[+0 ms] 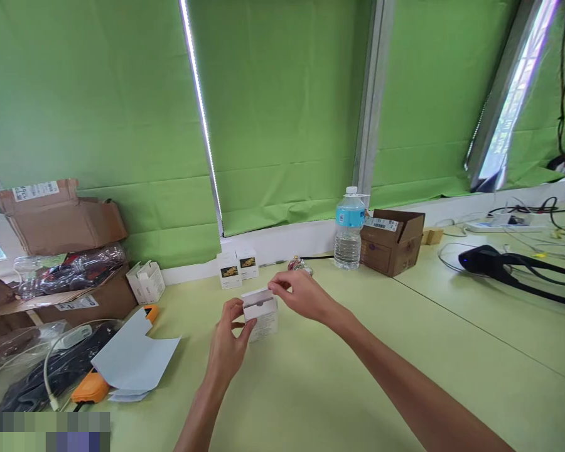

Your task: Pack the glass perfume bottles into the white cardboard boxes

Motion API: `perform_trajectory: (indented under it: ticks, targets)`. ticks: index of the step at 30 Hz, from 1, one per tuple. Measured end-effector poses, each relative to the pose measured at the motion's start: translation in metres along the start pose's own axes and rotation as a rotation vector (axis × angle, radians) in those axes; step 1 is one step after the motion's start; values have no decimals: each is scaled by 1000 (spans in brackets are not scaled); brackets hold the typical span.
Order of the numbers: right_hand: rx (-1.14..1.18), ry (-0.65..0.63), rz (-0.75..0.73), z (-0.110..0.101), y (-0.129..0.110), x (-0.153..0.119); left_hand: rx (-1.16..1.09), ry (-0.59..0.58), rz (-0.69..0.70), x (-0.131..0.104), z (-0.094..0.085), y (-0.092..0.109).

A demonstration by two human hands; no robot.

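Note:
A small white carton (264,325) with fine print on its front stands on the pale green table between my hands. Its top flap (258,297) is lifted. My left hand (228,339) is closed around the carton's left side, thumb on the front. The thumb and forefinger of my right hand (302,292) pinch the upper right corner of the flap. Behind it, two white boxes with dark flower pictures, a nearer one (229,271) and a farther one (248,263), stand side by side. A shiny coloured ornament (300,265) lies just beyond my right hand.
A water bottle (349,238) and an open brown cardboard box (392,243) stand at the back. On the left are stacked cardboard boxes (66,220), an open white carton (145,282), papers (134,355) and an orange device (90,387). Black glasses-like gear (494,263) and cables lie right.

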State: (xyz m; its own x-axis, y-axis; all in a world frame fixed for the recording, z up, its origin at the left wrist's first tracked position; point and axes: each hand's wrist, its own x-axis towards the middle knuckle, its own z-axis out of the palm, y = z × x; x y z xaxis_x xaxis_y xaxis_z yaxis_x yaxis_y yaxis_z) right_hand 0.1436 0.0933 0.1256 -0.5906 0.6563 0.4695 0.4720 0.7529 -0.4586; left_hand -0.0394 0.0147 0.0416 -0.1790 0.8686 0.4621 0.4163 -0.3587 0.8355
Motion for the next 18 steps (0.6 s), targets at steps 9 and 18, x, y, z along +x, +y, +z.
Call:
perform_trajectory:
  ticks: [9,18]
  targets:
    - [117,-147,30,1,11,-6,20,23,3,0,1,-7]
    - [111,-244,24,-1,12,-7,62,21,6,1,1,-15]
